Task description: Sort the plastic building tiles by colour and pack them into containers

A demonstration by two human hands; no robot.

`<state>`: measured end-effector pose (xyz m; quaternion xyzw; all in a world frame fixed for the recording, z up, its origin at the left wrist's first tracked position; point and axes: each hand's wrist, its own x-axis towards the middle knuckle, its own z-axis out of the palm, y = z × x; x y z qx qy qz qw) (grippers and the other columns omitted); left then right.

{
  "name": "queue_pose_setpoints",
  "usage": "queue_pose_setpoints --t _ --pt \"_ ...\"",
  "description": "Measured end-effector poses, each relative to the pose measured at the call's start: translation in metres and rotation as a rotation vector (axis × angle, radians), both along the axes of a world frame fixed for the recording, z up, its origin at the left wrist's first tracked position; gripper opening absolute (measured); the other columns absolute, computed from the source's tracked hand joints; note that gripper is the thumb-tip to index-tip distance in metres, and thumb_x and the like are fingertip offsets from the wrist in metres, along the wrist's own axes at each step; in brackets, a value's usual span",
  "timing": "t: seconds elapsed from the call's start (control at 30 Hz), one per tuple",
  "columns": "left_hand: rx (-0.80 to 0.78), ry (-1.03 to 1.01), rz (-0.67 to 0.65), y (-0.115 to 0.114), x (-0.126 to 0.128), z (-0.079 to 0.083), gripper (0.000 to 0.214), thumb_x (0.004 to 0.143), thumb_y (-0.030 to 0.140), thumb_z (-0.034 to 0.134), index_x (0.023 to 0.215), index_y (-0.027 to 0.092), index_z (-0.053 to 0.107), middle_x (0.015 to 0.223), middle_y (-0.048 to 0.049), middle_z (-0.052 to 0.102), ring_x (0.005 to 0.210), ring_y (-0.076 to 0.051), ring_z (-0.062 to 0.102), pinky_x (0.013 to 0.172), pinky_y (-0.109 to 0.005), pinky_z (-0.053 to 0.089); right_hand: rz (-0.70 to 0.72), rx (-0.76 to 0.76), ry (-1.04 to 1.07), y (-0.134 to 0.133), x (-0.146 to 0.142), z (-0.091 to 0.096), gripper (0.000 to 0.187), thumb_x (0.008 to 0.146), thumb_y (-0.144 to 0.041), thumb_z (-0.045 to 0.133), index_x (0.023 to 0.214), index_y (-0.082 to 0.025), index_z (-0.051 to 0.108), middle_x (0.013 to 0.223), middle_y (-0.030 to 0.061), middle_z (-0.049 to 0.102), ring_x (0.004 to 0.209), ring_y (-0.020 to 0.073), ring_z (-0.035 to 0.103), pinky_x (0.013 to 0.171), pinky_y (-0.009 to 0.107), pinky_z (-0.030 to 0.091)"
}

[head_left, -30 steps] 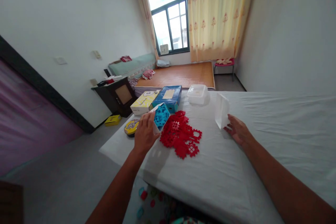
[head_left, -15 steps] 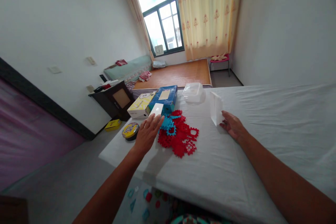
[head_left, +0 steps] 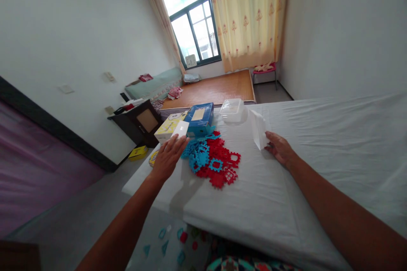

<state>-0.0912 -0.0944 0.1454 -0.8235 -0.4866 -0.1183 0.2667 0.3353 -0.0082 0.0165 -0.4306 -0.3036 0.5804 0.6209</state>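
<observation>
My left hand (head_left: pixel 168 154) is closed on a small white box (head_left: pixel 181 128) above the table's left side, its fingers laid along the near side. Just right of that hand, blue interlocking pieces with toothed edges (head_left: pixel 199 156) lie over a pile of similar red pieces (head_left: pixel 219 152). Some blue pieces are close to the box and partly behind my fingers. My right hand (head_left: pixel 280 148) pinches the near edge of a thin white translucent lid-like tray (head_left: pixel 258 130), which stands upright on the cloth. The thumb shows; some fingertips are hidden behind it.
On the white-clothed table (head_left: pixel 254 207), a yellow box (head_left: pixel 165 129), a blue box (head_left: pixel 202 118) and a clear plastic container (head_left: pixel 232 110) stand behind the pile. A round yellow tin (head_left: pixel 152 159) is partly hidden by my left hand. The near table edge shows below.
My left hand and the white box have shifted left. Many more blue pieces now cover the red pile's left side. The translucent tray in my right hand tilts slightly more.
</observation>
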Motion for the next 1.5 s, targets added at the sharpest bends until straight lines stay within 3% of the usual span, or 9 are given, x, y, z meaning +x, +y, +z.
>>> queue_pose_setpoints --t 0.23,0.3,0.4,0.5,0.7,1.07,1.23,1.4,1.5 --pt "0.182 -0.304 0.071 -0.018 0.016 0.022 0.077 0.079 0.022 0.064 0.147 0.022 0.028 0.149 -0.0102 0.036 0.140 -0.033 0.027 0.114 -0.050 0.025 -0.024 0.004 0.050 -0.003 0.000 0.005 0.033 0.063 -0.040 0.080 0.088 -0.024 0.067 0.079 -0.0030 0.062 0.061 0.0082 0.054 0.050 0.017 0.053" --pt "0.187 -0.496 0.046 -0.025 0.041 0.007 0.093 0.071 0.031 0.074 0.148 0.019 0.022 0.147 -0.0154 0.036 0.137 -0.033 0.032 0.113 -0.049 0.029 -0.048 0.057 0.071 -0.003 0.003 0.013 0.034 0.063 -0.043 0.079 0.089 -0.024 0.066 0.082 -0.0026 0.064 0.064 0.0093 0.057 0.052 0.019 0.053" --pt "-0.032 -0.706 -0.057 -0.034 0.089 -0.031 0.103 0.068 0.036 0.076 0.149 0.022 0.014 0.146 -0.0159 0.037 0.136 -0.032 0.036 0.110 -0.050 0.035 -0.110 0.179 0.022 -0.007 0.011 0.036 0.041 0.065 -0.050 0.075 0.097 -0.026 0.066 0.091 -0.0006 0.067 0.073 0.0129 0.062 0.058 0.023 0.054" --pt "-0.191 -0.870 -0.110 -0.036 0.128 -0.063 0.108 0.065 0.038 0.079 0.149 0.025 0.012 0.147 -0.0152 0.036 0.136 -0.031 0.037 0.109 -0.049 0.036 -0.132 0.316 -0.308 -0.018 0.014 0.066 0.049 0.067 -0.049 0.074 0.110 -0.026 0.066 0.108 0.0026 0.067 0.091 0.0176 0.063 0.068 0.028 0.055" --pt "-0.270 -1.022 -0.158 -0.029 0.146 -0.077 0.111 0.063 0.038 0.081 0.150 0.027 0.013 0.148 -0.0145 0.034 0.136 -0.032 0.036 0.109 -0.049 0.035 0.129 0.587 -1.012 -0.046 -0.006 0.101 0.050 0.069 -0.040 0.074 0.117 -0.029 0.066 0.122 0.0048 0.063 0.110 0.0248 0.056 0.076 0.036 0.058" --pt "-0.313 -1.057 -0.190 -0.030 0.142 -0.076 0.111 0.061 0.037 0.082 0.149 0.027 0.016 0.146 -0.0133 0.037 0.136 -0.031 0.037 0.111 -0.050 0.033 0.332 0.660 -1.145 -0.039 -0.033 0.080 0.045 0.074 -0.040 0.070 0.118 -0.028 0.066 0.120 0.0053 0.065 0.107 0.0250 0.057 0.075 0.039 0.057" --pt "-0.263 -1.087 -0.153 -0.026 0.139 -0.072 0.107 0.063 0.038 0.081 0.148 0.026 0.019 0.148 -0.0136 0.035 0.137 -0.031 0.035 0.113 -0.049 0.031 -0.028 0.759 -1.280 -0.060 -0.040 0.084 0.032 0.085 -0.037 0.060 0.115 -0.027 0.066 0.116 0.0075 0.066 0.110 0.0268 0.057 0.096 0.048 0.048" --pt "-0.142 -1.146 -0.117 -0.015 0.153 -0.067 0.100 0.066 0.037 0.079 0.147 0.026 0.020 0.147 -0.0134 0.035 0.138 -0.030 0.033 0.113 -0.050 0.031 0.242 0.912 -1.385 -0.089 -0.074 0.081 0.038 0.090 -0.021 0.051 0.127 -0.031 0.054 0.127 0.0049 0.059 0.102 0.0203 0.063 0.086 0.035 0.054" --pt "-0.086 -1.194 -0.109 -0.005 0.165 -0.067 0.096 0.068 0.037 0.078 0.146 0.025 0.023 0.146 -0.0134 0.035 0.138 -0.030 0.032 0.113 -0.051 0.030 0.230 0.940 -1.416 -0.088 -0.089 0.078 0.036 0.085 -0.016 0.055 0.119 -0.026 0.055 0.118 0.0082 0.060 0.101 0.0212 0.062 0.085 0.035 0.053"
